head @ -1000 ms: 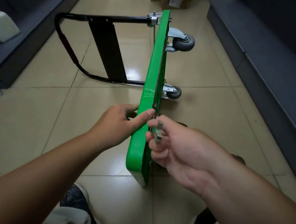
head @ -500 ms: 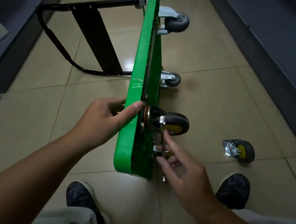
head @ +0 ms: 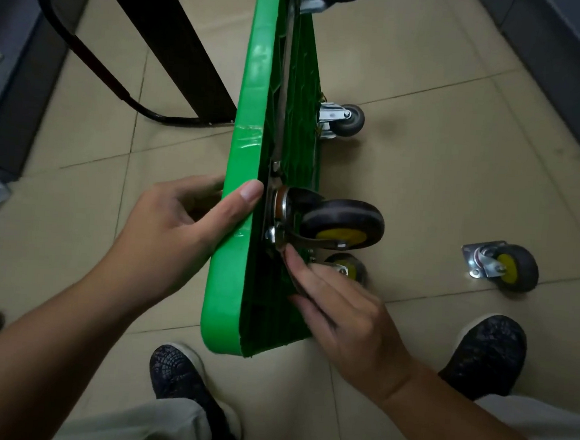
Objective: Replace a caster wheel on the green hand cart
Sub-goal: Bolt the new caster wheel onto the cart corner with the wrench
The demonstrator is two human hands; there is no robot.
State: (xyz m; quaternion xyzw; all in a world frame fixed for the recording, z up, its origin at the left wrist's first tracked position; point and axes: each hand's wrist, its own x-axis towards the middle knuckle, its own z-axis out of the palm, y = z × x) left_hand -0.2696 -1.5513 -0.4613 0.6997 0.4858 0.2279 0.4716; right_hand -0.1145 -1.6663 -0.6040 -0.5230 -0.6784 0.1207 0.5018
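Cart stands on edge on the floor. Left hand grips its top rim, thumb over. Right hand has fingertips at the mounted caster's plate; can't tell if it's clamped on anything. Loose caster lies on the floor right of the cart, apart.
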